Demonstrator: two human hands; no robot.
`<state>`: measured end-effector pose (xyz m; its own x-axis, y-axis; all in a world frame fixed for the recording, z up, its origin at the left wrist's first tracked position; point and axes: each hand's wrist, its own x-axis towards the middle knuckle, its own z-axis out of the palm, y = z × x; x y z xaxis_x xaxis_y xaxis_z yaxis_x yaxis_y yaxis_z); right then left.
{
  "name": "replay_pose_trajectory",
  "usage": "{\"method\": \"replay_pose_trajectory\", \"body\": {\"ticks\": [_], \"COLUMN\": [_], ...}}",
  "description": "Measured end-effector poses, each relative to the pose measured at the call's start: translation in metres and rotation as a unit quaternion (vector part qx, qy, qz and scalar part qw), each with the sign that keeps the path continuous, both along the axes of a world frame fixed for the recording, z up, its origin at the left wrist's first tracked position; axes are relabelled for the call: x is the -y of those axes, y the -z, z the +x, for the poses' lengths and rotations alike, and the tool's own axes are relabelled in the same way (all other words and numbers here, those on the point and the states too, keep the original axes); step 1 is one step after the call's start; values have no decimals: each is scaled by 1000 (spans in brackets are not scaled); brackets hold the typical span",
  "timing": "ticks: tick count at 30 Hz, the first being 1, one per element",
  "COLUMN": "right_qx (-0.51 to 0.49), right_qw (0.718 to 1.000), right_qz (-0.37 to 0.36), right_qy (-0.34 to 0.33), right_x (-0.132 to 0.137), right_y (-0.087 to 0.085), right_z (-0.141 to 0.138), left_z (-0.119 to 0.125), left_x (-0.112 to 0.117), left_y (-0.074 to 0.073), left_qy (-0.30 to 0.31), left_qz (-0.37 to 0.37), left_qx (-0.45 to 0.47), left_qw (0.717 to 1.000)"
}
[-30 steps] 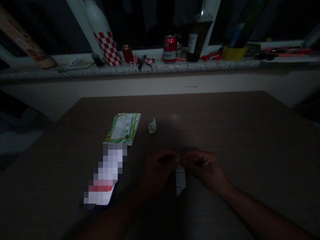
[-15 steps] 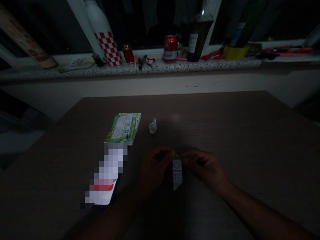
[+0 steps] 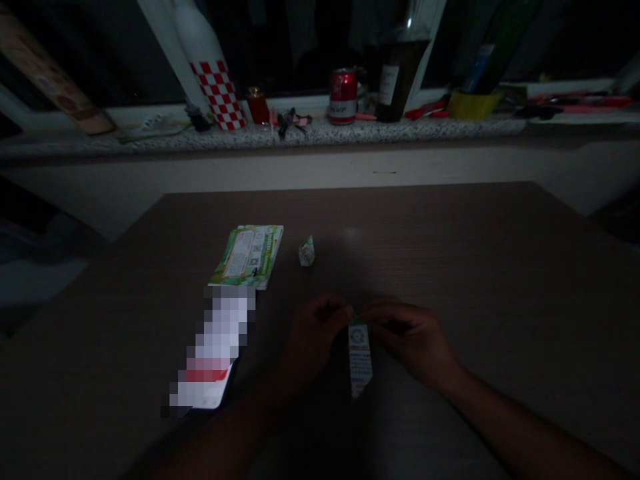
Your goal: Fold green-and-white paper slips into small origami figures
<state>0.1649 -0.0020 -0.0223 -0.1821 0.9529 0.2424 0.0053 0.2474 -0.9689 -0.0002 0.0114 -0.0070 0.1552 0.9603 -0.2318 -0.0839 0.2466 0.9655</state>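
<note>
A narrow folded paper strip, printed with text and a round emblem, hangs between my hands, its lower end cut on a slant. My left hand pinches its top end from the left. From the right, my right hand grips the same top end with thumb and fingers, close to the left fingertips. Beyond the hands, a small folded paper piece stands on the table. To its left lie green printed leaflets, with a lit phone in front of them, its screen mostly pixelated.
The dark wooden table reaches a wall under a granite sill. On the sill stand a checkered bottle, a red can, a dark cup and a yellow-based holder. The room is dim.
The paper strip's free end has swung slightly right and down, and more of its length shows below my fingers. Both hands keep their pinch and have shifted slightly right.
</note>
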Motion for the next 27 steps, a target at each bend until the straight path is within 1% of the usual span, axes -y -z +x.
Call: {"method": "replay_pose_trajectory", "body": {"ticks": [2,5,7,9,11,15,19,21,23,27], "right_qx": [-4,-22,-31,-31,-39,-82,-81,-76,-78,-75], "right_qw": [1000,1000,999,998,995,987,982,980,978,975], "right_qz": [4,-7,-23,-54,-92,-139,-167,-180,-188,-206], "right_qy": [8,16,18,21,18,7,31,40,46,47], "right_x": [0,1,2,4,5,4,3,2,2,1], "right_y": [0,0,0,-2,-5,-10,-10,-9,-9,-12], "right_z": [0,-1,0,0,1,-1,-2,-2,-2,-2], "left_z": [0,0,1,2,2,3,2,1,1,2], "left_x": [-1,-1,0,1,2,7,9,8,7,5], "left_y": [2,2,1,-1,-1,-1,-1,-1,-2,-6], "left_qy": [13,31,52,74,86,60,53,63,69,76], "left_qz": [-25,-55,-57,-56,-42,20,64,57,30,-20], "left_qx": [22,45,30,4,-16,-34,-48,-60,-59,-24], "left_qw": [999,997,997,996,995,997,995,995,995,997]}}
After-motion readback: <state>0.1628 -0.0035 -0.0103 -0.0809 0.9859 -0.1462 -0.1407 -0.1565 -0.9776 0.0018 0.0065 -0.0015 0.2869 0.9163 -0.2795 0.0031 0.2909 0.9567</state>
